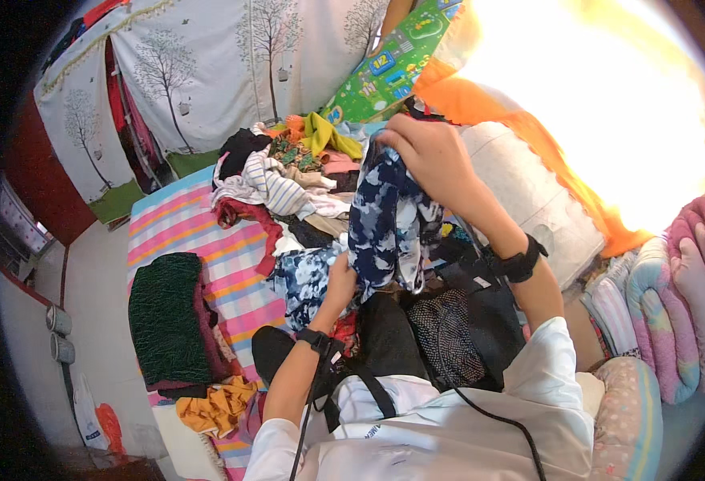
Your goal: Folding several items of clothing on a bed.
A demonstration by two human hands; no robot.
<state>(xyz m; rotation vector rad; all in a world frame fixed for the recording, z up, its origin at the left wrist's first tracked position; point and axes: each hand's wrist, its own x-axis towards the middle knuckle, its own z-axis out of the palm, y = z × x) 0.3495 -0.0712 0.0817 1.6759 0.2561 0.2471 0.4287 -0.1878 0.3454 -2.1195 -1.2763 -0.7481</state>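
Note:
My right hand (434, 156) is raised over the bed and pinches the top of a navy-and-white patterned garment (379, 228), which hangs down in folds. Lower and to the left, my left hand (341, 281) grips a bunched blue-and-white floral part of cloth (307, 273). Whether both parts belong to one garment I cannot tell. Just beyond my hands lies a loose heap of clothes, with a striped white garment (271, 183), a yellow-green cloth (328, 135) and a dark red one (247, 219).
The bed has a checked sheet (172, 222). Folded dark green clothing (166, 318) and a crumpled mustard cloth (217, 406) lie at left. Rolled quilts (659, 318) stand at right, near a white pillow-like bundle (503, 174). Tree-print curtains (208, 78) hang behind; slippers (59, 333) rest on the floor.

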